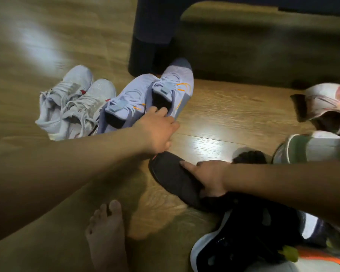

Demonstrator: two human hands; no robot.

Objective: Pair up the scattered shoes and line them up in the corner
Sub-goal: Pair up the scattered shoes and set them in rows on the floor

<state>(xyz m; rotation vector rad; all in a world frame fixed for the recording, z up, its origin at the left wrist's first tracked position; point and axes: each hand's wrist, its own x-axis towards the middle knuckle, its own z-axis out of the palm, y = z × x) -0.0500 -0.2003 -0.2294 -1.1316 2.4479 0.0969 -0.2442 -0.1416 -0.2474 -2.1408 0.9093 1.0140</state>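
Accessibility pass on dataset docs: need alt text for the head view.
A person's left hand grips the collar of a lavender fabric sneaker with orange accents, which stands beside its mate and a pale grey laced pair on a wooden floor. The right hand holds a dark shoe, sole showing.

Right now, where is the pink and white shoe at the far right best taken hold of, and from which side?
Probably the collar rim of the pink and white shoe, from the near side: its dark opening faces the person, so fingers can hook inside, as the left hand does on the lavender shoe.
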